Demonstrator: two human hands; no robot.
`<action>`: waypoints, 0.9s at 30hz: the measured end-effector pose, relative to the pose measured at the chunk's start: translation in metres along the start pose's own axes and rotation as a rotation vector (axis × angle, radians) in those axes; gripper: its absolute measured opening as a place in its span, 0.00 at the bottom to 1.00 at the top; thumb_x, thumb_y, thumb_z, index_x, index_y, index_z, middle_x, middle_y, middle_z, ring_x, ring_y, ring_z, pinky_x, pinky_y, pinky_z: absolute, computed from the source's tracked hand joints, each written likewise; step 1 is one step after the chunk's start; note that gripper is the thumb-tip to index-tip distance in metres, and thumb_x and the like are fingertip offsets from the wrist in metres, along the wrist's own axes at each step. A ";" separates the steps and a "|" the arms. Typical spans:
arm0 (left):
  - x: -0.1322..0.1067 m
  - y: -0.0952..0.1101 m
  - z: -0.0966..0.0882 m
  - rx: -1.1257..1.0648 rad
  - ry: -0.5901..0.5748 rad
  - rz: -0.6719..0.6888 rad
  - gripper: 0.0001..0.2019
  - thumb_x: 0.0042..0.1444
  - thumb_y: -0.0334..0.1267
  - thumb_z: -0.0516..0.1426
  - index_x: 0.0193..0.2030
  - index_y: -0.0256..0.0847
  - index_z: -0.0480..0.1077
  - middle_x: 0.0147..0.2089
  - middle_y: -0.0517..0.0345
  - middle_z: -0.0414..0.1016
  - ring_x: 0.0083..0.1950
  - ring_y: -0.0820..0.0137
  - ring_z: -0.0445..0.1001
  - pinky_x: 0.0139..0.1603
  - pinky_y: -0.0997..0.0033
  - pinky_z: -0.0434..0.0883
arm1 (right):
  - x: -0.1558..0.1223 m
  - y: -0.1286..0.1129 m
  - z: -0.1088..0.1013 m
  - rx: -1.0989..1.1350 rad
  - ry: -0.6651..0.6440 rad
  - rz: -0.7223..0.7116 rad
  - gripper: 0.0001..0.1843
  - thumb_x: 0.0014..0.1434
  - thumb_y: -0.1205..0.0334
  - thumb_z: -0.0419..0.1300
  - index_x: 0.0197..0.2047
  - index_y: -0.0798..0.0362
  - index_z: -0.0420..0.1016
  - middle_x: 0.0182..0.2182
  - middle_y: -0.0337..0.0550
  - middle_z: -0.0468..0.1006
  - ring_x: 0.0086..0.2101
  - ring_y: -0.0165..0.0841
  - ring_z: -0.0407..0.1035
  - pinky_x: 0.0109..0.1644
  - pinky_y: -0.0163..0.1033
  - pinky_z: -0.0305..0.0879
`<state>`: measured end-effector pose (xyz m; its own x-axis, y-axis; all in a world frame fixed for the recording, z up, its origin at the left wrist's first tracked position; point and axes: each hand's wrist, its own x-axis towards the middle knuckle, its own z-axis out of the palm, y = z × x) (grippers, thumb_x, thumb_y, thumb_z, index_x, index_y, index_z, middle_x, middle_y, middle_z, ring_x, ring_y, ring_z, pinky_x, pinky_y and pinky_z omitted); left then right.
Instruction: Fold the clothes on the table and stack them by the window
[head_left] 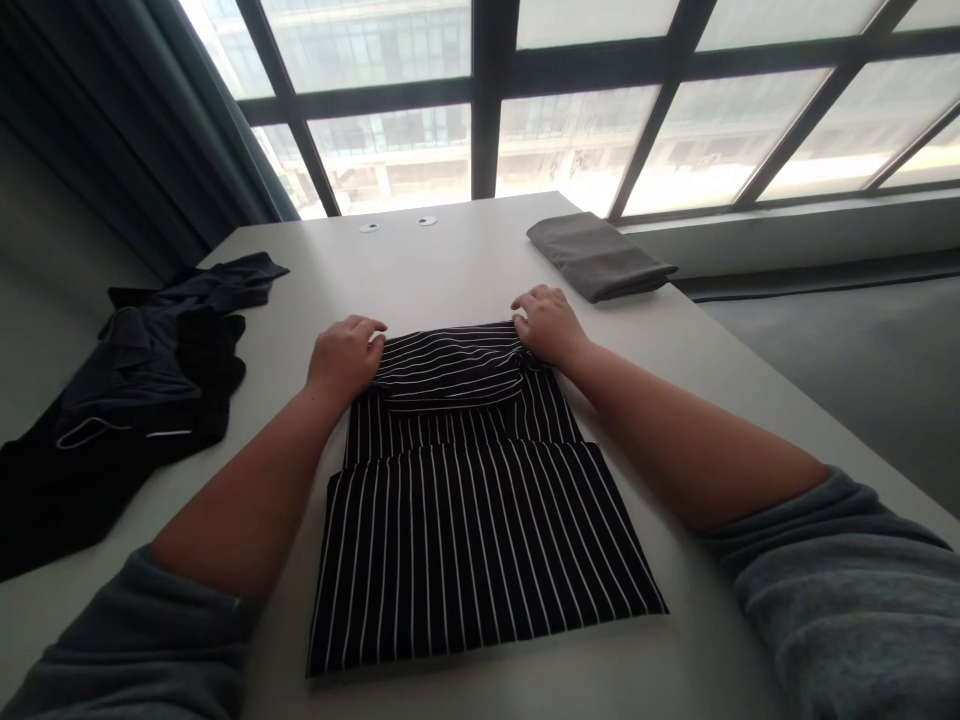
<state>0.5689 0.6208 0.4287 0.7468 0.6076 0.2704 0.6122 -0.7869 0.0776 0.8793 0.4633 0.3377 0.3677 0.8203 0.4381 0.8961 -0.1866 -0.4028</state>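
Left hand [346, 355] and right hand [553, 327] both touch the striped cloth [480, 545] at its far corners, gripping or loose, I can't tell!

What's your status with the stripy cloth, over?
Left hand, right hand at far corners of striped cloth. Near part flat, far part rumpled. Grey folded cloth, dark clothes apart, not in the way.

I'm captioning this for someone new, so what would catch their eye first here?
First, probably the black cloth with white stripes, lying partly folded on the white table, the left hand and right hand at its far corners. Next, the bright window beyond the table, and the folded gray cloth toward its far right.
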 end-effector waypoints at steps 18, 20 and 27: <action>-0.010 0.010 0.000 -0.226 -0.601 0.396 0.38 0.67 0.68 0.51 0.77 0.51 0.62 0.85 0.57 0.43 0.85 0.50 0.40 0.82 0.43 0.42 | -0.013 -0.003 0.004 0.186 -0.537 -0.355 0.34 0.74 0.40 0.53 0.78 0.36 0.59 0.78 0.37 0.55 0.76 0.49 0.47 0.80 0.61 0.43; -0.013 0.013 -0.001 -0.250 -0.590 0.421 0.37 0.66 0.67 0.54 0.77 0.54 0.61 0.85 0.60 0.45 0.84 0.50 0.41 0.82 0.42 0.43 | -0.013 -0.005 0.003 0.183 -0.524 -0.348 0.32 0.74 0.43 0.53 0.77 0.37 0.62 0.77 0.38 0.58 0.76 0.50 0.48 0.79 0.63 0.43; -0.033 0.019 -0.002 -0.256 -0.459 0.476 0.19 0.69 0.52 0.56 0.61 0.52 0.76 0.80 0.57 0.59 0.80 0.51 0.55 0.81 0.42 0.51 | -0.030 -0.048 -0.052 0.286 -0.310 -0.478 0.17 0.74 0.51 0.57 0.56 0.47 0.83 0.59 0.50 0.78 0.61 0.48 0.68 0.69 0.59 0.63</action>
<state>0.5557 0.5858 0.4228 0.9866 0.1314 -0.0965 0.1542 -0.9447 0.2895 0.8379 0.4198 0.3856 -0.1837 0.9036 0.3871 0.8260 0.3554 -0.4375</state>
